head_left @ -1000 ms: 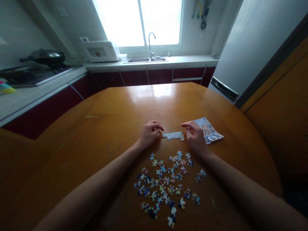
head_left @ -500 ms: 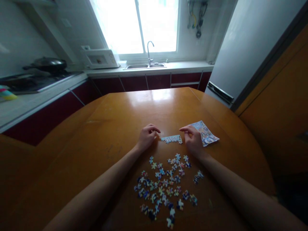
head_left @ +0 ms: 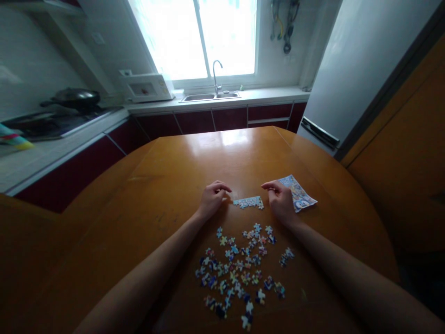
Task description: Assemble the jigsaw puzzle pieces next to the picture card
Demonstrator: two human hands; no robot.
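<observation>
A joined strip of light blue jigsaw pieces (head_left: 249, 202) lies on the table between my two hands. Just left of the strip rests my left hand (head_left: 212, 199), loosely bent, its fingertips pointing toward it and nothing held. My right hand (head_left: 280, 200) is at the strip's right end, index finger stretched out to the left, also without anything in it. Under and beside the right hand is a colourful printed picture sheet (head_left: 301, 195), partly covered by it. Many loose jigsaw pieces (head_left: 239, 265) are scattered nearer to me, between my forearms.
All this lies on a brown wooden table (head_left: 194, 162) with angled far corners. Beyond it are a counter with a sink (head_left: 198, 97), a white microwave (head_left: 149, 88) and a lidded pan (head_left: 77, 98) on the stove. A fridge (head_left: 361, 60) stands at the right.
The camera view has shifted slightly. Both hands keep nearly the same places beside the strip, and the pieces lie as before.
</observation>
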